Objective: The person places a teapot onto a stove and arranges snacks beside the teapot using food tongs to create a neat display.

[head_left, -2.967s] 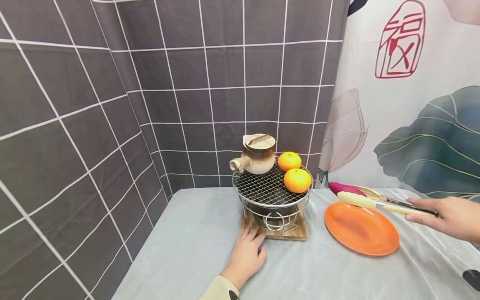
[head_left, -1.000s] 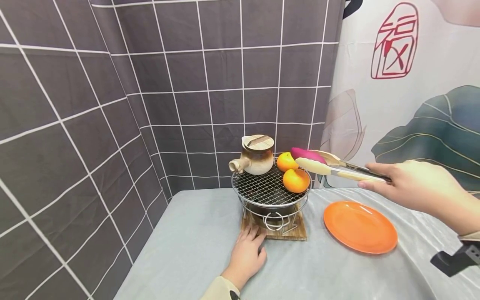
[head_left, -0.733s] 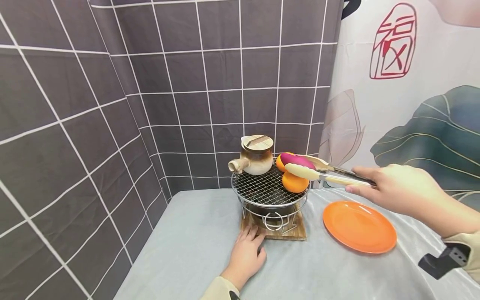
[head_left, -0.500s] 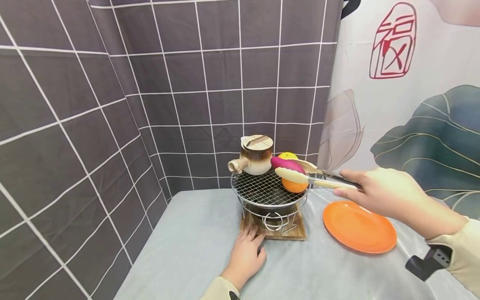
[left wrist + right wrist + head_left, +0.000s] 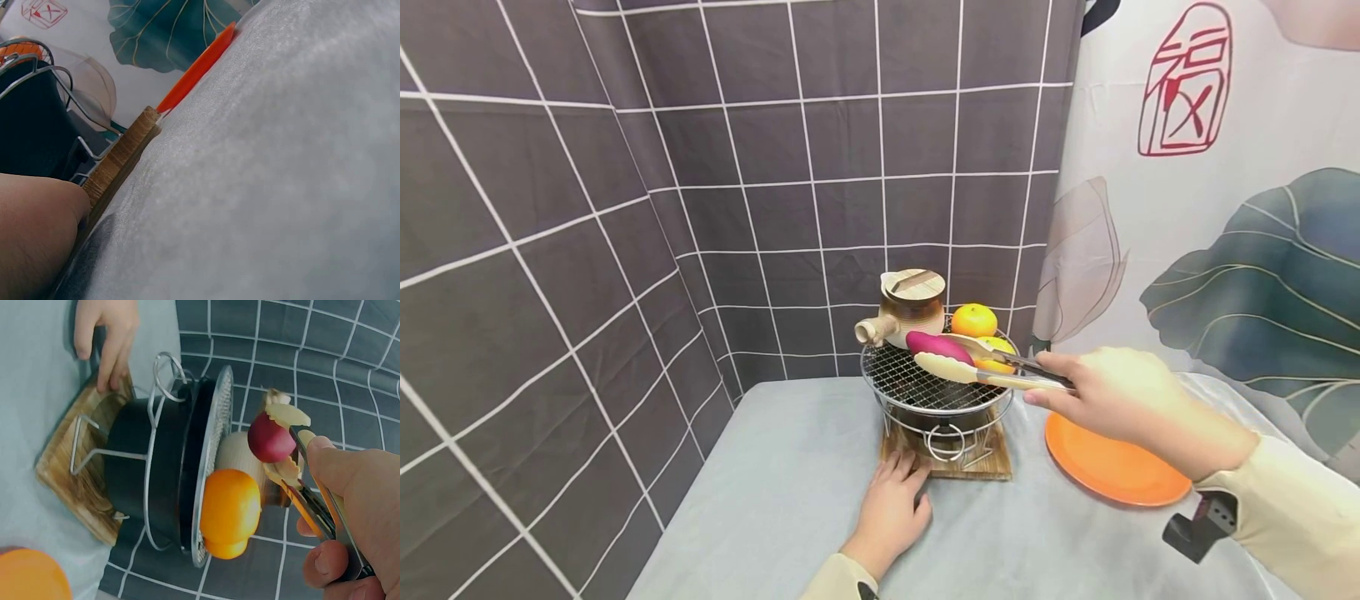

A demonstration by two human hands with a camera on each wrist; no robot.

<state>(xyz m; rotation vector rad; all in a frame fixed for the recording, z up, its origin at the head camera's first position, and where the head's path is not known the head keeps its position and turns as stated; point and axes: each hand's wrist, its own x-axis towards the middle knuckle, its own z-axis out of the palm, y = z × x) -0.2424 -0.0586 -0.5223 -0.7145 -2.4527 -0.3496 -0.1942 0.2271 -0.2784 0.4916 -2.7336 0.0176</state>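
My right hand [image 5: 1112, 392] grips a pair of tongs [image 5: 1026, 377], and their pale scalloped tips hold a tapered magenta sweet potato [image 5: 942, 347]. The sweet potato [image 5: 272, 437] hangs over the round wire grill [image 5: 902, 379], in front of the clay teapot [image 5: 917, 321] with its wooden lid. Two oranges stand on the grill's right side: the rear orange [image 5: 974, 320] is in full view, the front orange [image 5: 997, 343] partly behind the tongs. My left hand [image 5: 891, 508] rests its fingers on the front edge of the wooden board [image 5: 985, 467] under the stove [image 5: 134, 456].
An orange plate [image 5: 1105, 462] lies on the grey tablecloth [image 5: 760, 500] right of the stove, partly under my right forearm. A dark tile-patterned cloth [image 5: 812, 208] hangs behind and at the left, a printed white curtain [image 5: 1097, 108] at the back right.
My right hand has carried the tongs and sweet potato leftward from above the plate, past the oranges, to over the grill's middle. My left hand stays on the board.
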